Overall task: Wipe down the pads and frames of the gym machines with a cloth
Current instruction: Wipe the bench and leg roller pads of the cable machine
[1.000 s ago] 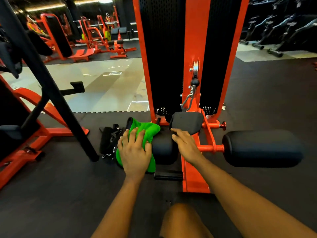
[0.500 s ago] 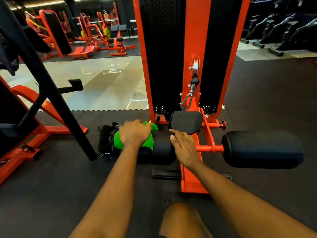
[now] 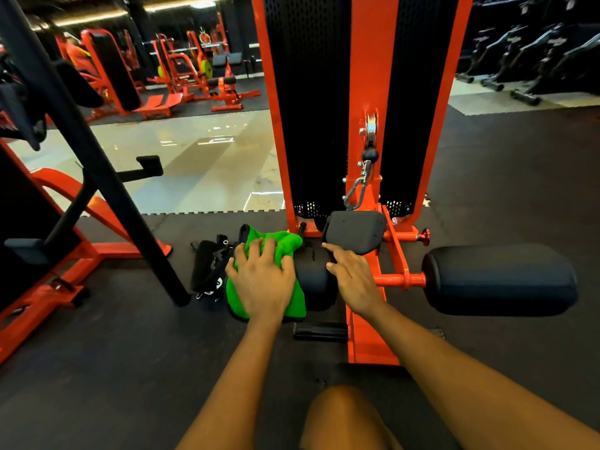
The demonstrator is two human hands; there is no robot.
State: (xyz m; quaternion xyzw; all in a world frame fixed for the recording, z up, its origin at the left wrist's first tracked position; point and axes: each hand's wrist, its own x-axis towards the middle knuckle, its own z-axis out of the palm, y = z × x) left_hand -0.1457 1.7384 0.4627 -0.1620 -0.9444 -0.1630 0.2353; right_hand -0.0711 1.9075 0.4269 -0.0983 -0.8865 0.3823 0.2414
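My left hand (image 3: 261, 279) presses a bright green cloth (image 3: 276, 241) over the left black roller pad (image 3: 313, 277) of an orange cable machine, fingers spread on the cloth. My right hand (image 3: 352, 276) rests on the inner end of that same pad, fingers relaxed, holding nothing. The right roller pad (image 3: 500, 280) sticks out bare on the other side of the orange frame (image 3: 367, 339). A small black foot pad (image 3: 354, 230) sits just beyond my right fingers.
A tall black weight-stack guard (image 3: 308, 108) with a pulley and carabiner (image 3: 355, 193) rises straight ahead. A black post (image 3: 97, 177) and orange frame (image 3: 58, 280) stand at left. Black straps (image 3: 207, 271) lie on the rubber floor beside the cloth. My knee (image 3: 344, 417) shows below.
My left hand has slid with the cloth from the top far side of the roller pad back toward me, fingers now spread. My right hand has hardly moved.
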